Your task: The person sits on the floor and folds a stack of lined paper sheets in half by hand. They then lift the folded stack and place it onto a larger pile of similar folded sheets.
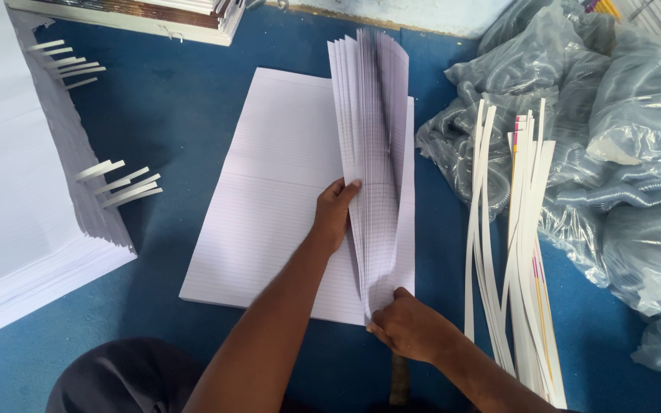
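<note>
We see the fanned sheets (372, 138) at centre frame blurred, so their ruling cannot be made out. Our left hand (336, 213) hides its fingertips behind them. The big paper stack (9, 191) runs off the left edge, the plastic bags (636, 153) off the right, and the white strips (525, 252) off the bottom.

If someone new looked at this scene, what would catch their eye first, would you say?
Probably the fanned sheaf of ruled sheets standing upright at centre, held by the left hand and the right hand. Next, the tall white paper stack at left and the narrow paper strips at right.
</note>
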